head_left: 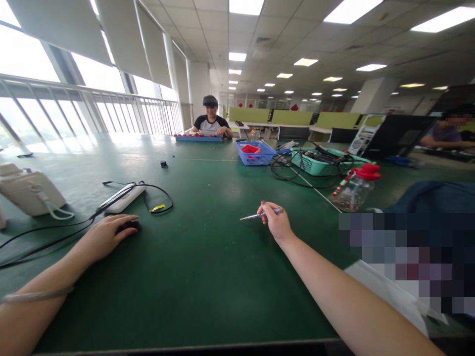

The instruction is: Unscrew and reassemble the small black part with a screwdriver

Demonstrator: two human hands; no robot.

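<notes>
The pen-like tool (251, 216), judged light, stiff and best held mid-barrel, was pinched by the right hand (275, 220); a black mouse-like object (128, 226) was clasped by the left hand (106, 235).

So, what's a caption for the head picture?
Left hand on a small black object, right hand holding a pen-like tool, green table.

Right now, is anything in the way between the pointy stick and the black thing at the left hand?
Nothing visible: only green tabletop shows between the pointy stick in the right hand and the black thing at the left hand. The yellow-tagged cable lies beyond.
</notes>
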